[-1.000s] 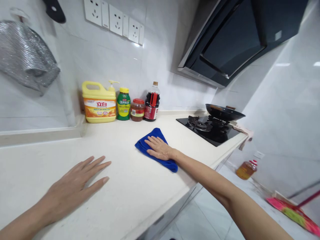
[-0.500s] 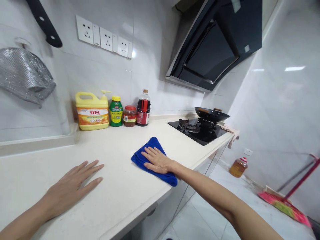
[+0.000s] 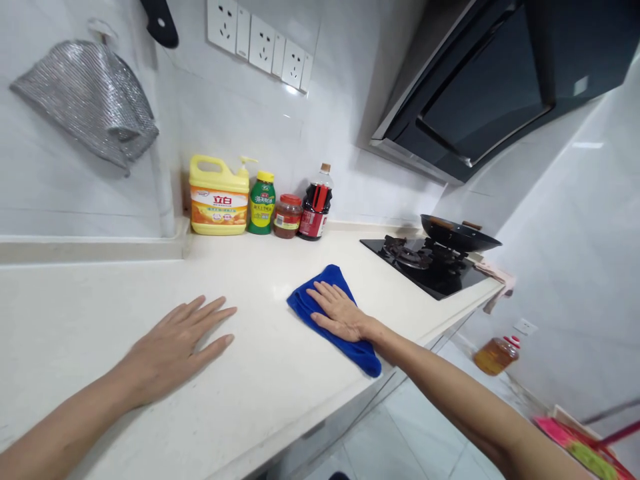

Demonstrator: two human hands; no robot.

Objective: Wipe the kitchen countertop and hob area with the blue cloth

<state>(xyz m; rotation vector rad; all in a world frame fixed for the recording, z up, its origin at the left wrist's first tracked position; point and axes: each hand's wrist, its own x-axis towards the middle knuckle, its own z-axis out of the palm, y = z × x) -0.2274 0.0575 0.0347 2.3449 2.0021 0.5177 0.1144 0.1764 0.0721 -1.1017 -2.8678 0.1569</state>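
Observation:
My right hand (image 3: 340, 312) lies flat, fingers spread, on a blue cloth (image 3: 320, 283) pressed to the white countertop (image 3: 260, 373) near its front edge. My left hand (image 3: 175, 343) rests palm down on the bare counter to the left, fingers stretched out, holding nothing. A hand's width of counter separates the left fingertips from the cloth.
A yellow detergent jug (image 3: 217, 197), green bottle (image 3: 262, 203), red-lidded jar (image 3: 288, 217) and dark sauce bottle (image 3: 316, 203) stand against the back wall. A gas hob (image 3: 425, 263) with a wok (image 3: 457, 232) sits right. An oil bottle (image 3: 494, 355) and broom (image 3: 585, 447) are on the floor.
The view has shifted and swung between frames. Both hands stay flat on the counter, the right one still on the blue cloth, which looks to have slid slightly toward the front edge.

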